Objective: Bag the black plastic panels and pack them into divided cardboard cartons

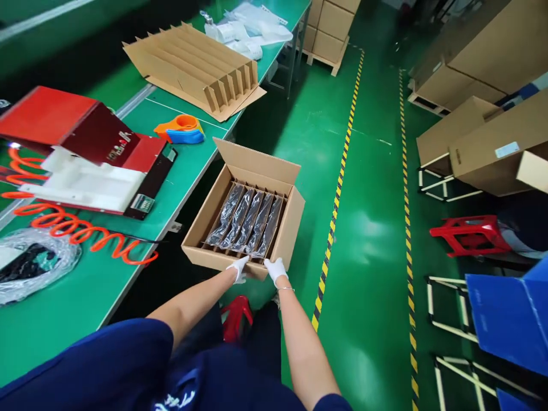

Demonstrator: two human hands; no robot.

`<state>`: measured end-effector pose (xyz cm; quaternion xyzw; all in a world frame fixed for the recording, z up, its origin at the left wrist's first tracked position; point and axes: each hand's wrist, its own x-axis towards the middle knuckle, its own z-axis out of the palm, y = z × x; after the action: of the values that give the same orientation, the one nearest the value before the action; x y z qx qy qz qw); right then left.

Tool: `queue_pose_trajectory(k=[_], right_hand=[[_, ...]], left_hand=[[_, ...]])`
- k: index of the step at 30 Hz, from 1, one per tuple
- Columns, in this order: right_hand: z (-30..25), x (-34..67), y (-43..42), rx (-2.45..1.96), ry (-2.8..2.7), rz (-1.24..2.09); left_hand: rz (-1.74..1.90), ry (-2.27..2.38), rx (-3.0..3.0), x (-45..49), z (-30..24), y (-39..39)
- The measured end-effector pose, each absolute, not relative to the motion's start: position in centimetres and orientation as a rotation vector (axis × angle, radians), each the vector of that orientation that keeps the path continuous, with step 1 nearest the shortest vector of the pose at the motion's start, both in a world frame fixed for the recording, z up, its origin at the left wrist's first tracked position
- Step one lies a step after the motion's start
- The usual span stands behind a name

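An open cardboard box [205, 256] sits in front of me beside the green workbench, its far flap raised. Inside, several dark items in clear plastic bags [249, 220] stand in rows between cardboard dividers. My left hand [240, 270], in a white glove, grips the near wall with the thumb over the rim. Just to its right, my right hand [276, 269], also gloved, holds the same wall near the corner. The fingers of both hands are partly hidden below the rim. What bears the box from beneath is not visible.
On the green workbench [107, 279] are a red machine [141, 154] with a coiled orange hose [85, 234], a tape dispenser [182, 129], cardboard dividers [192, 68] and a plastic bag [38, 265]. A red stool [237, 319] stands below me. Boxes and racks line the right side.
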<state>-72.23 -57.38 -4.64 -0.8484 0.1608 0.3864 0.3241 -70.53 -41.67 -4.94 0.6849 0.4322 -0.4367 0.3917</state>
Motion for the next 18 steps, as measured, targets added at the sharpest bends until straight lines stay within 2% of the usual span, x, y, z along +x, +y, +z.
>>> queue_pose_trajectory(k=[5, 10, 18], right_hand=[[-5.6, -72.8, -62.0, -2.172, 0.145, 1.124], [-4.9, -71.5, -65.9, -2.338, -0.199, 1.162], [-2.6, -58.7, -67.5, -2.749, -1.095, 0.99]], left_hand=[[-0.982, 1.203, 1.695, -70.3, -4.9, -44.1], [-0.872, 1.254, 1.618, -70.6, -4.8, -44.2], [-0.65, 1.406, 1.503, -70.0, -7.0, -44.9]])
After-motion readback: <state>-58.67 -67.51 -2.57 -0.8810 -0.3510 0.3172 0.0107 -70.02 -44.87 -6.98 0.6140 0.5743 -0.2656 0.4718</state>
